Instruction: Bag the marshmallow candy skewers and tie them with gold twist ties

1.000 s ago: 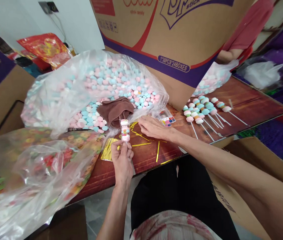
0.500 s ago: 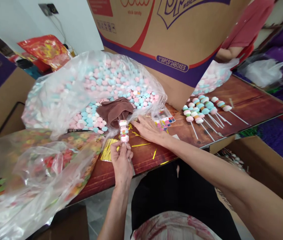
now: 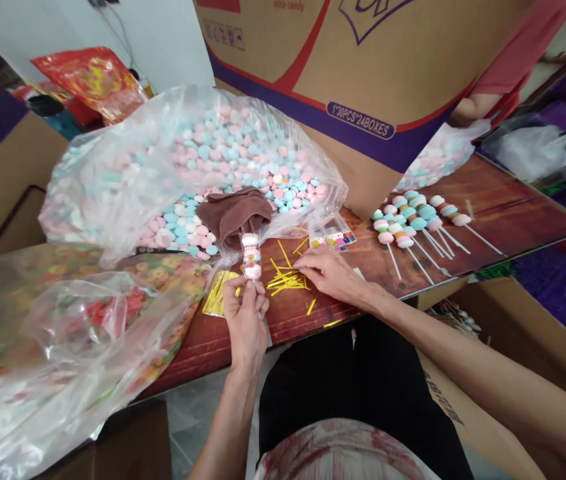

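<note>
Upper-left plastic bag [image 3: 107, 167] holds pastel candies [image 3: 181, 230]; centrally, left hand [image 3: 246, 313] pinches candy skewer [image 3: 252, 262]; right hand [image 3: 333, 272] curls, grip unclear.

The wall [image 3: 173, 40] is pale, the floor [image 3: 190, 403] grey.

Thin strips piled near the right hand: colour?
Shiny metallic gold-yellow strips; best seen in the head view.

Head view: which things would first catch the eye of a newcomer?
Probably the big translucent bag of pink, blue and white candies, lying left of centre on the table. Next comes the wrapped candy stick, held in the left hand in front of a brown cloth, with loose gold strips beside the right hand.
</note>
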`<control>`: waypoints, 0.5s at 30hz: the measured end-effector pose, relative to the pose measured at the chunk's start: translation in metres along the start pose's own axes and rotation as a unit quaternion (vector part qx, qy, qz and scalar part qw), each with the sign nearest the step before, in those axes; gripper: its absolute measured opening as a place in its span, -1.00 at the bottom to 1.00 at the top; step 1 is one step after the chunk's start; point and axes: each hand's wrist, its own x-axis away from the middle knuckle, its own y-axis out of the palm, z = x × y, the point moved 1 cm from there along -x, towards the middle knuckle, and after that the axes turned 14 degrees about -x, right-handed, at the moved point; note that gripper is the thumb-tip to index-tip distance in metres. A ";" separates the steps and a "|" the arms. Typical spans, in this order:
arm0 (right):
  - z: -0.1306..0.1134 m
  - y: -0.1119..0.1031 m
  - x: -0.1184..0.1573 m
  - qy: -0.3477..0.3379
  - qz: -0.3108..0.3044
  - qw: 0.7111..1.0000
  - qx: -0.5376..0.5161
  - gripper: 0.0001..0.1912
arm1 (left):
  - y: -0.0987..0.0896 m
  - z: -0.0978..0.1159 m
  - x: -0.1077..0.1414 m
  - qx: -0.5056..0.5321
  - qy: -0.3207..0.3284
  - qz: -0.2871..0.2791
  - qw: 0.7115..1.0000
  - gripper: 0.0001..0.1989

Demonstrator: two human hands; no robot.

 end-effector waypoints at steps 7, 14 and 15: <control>-0.015 -0.002 -0.003 0.072 -0.005 0.994 0.082 -0.82 | 0.001 -0.002 0.000 -0.004 0.006 0.000 1.000 -0.75; -0.043 0.019 -0.001 0.056 -0.077 0.972 0.217 -0.81 | 0.002 -0.002 0.001 -0.014 0.022 -0.006 1.000 -0.76; -0.044 0.023 0.000 0.052 -0.077 0.969 0.229 -0.83 | 0.002 -0.003 0.001 -0.017 0.023 -0.005 1.000 -0.76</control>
